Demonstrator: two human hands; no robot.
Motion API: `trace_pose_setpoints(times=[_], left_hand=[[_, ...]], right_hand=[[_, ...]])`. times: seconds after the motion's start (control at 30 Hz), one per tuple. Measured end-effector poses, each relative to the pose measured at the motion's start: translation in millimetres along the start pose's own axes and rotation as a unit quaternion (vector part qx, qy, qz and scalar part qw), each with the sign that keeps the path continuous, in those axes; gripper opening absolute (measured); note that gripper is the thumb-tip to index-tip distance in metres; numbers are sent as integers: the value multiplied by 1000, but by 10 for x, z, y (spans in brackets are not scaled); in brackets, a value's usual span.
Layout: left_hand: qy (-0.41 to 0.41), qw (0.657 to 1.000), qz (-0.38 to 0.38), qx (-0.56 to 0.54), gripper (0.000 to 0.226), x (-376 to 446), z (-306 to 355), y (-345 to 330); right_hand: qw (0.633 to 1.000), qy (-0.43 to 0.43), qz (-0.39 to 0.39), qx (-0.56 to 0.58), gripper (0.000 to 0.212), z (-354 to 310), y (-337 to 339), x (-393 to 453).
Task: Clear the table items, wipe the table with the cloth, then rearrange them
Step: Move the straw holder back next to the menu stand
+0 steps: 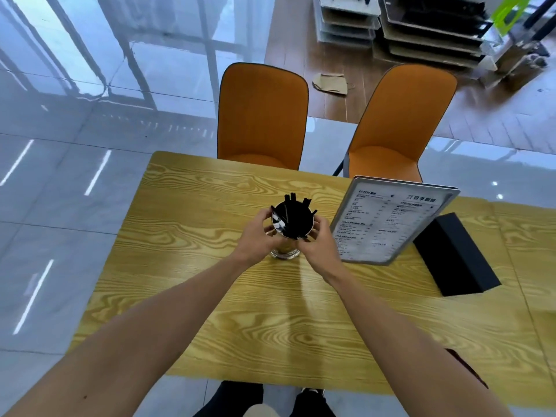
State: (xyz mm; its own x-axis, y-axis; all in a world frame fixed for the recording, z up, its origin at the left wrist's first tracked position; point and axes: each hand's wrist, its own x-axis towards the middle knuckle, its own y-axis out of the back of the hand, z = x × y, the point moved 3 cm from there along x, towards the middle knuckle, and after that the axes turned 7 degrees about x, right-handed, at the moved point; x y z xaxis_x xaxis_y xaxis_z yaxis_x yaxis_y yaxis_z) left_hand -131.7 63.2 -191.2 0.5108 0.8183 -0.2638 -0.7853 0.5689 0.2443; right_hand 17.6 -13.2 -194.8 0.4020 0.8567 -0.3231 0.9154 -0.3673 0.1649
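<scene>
A shiny metal cup [288,233] full of black sticks and a few white packets stands on the yellow wood-grain table [210,284], near its middle. My left hand [255,236] grips the cup's left side and my right hand [320,245] grips its right side. The cup's base touches the tabletop. To the right stands a tilted menu card [388,224] in a clear stand. A long black box [454,254] lies behind and to the right of the menu. No cloth is in view.
Two orange chairs [261,115] [400,121] stand at the table's far side. Glossy grey floor lies to the left. Stacked trays and a paper bag [331,82] sit on the wooden floor far back. My feet show under the near edge.
</scene>
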Motion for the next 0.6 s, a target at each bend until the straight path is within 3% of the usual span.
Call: trace_pose_setpoints(times=[0.27, 0.43, 0.6], left_hand=[[-6, 1000, -26, -6, 72, 45, 54, -131], [-11, 999, -36, -8, 69, 75, 54, -181], [4, 999, -47, -22, 81, 110, 42, -211]], right_hand=[[996, -2, 87, -30, 57, 142, 116, -133], [994, -30, 100, -25, 56, 202, 152, -184], [993, -44, 106, -19, 52, 204, 203, -179]])
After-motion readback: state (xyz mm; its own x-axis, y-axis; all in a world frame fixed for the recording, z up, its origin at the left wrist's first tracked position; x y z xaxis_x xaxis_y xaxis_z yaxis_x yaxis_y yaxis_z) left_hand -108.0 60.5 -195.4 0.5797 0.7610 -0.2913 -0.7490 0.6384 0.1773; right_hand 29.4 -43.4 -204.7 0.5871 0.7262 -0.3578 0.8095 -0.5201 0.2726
